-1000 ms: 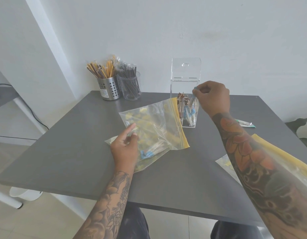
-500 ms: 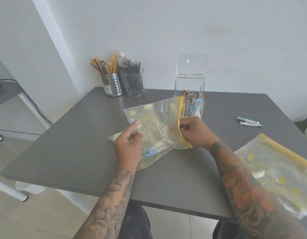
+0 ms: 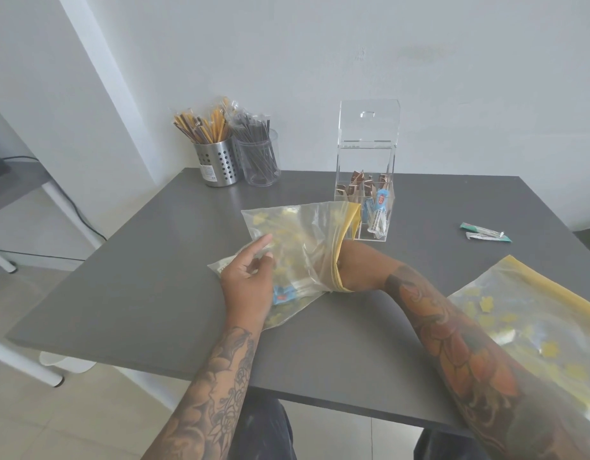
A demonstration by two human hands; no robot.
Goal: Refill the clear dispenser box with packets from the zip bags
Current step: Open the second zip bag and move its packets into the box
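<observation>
The clear dispenser box (image 3: 366, 180), lid up, holds brown and blue packets. Just before it, the right hand (image 3: 315, 260) is buried inside a zip bag (image 3: 296, 227), its grasp hidden; the left hand (image 3: 248, 280) rests loosely open on the bag.

Right hand now reaches inside the zip bag on the grey table.

A second ago the right hand (image 3: 315, 260) was up at the clear dispenser box (image 3: 365, 180), fingers at its open top; half a second ago it had dropped to the yellow zip edge of the near zip bag (image 3: 287, 234). Now it is pushed through the mouth, seen only dimly through the plastic, the yellow rim circling the wrist. The left hand (image 3: 250, 280) has shifted slightly on the bag's closed end, fingers spread looser. The bag's mouth now gapes wider and stands higher.
</observation>
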